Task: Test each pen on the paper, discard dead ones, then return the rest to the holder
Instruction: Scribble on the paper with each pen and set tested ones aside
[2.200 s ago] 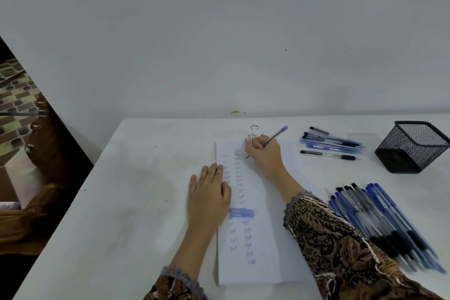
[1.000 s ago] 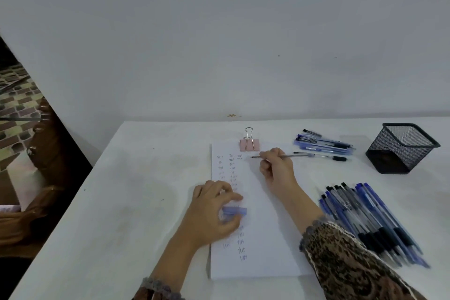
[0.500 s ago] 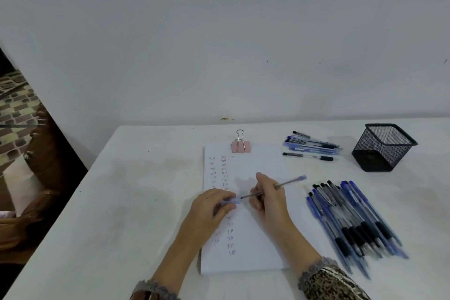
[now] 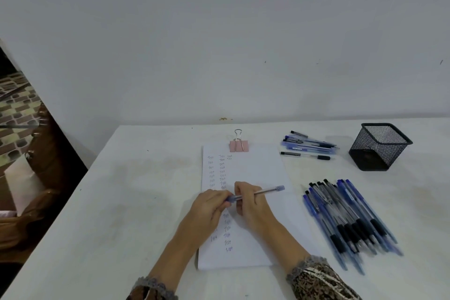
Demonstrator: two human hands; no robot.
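Plastic, light and probably slick, the pen [image 4: 267,191] sits gripped mid-barrel in my right hand [image 4: 254,206] while my left hand [image 4: 208,208] pinches its cap [image 4: 231,198].

head-worn camera looks forward and down, close over the white table [image 4: 121,202] against the wall.

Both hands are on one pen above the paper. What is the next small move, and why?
Probably push the cap fully onto the pen. The left hand pinches the blue cap at the pen's tip end, the right hand grips the barrel, and the pen is held above the paper, so the test seems done. Whether the cap is already seated is unclear.
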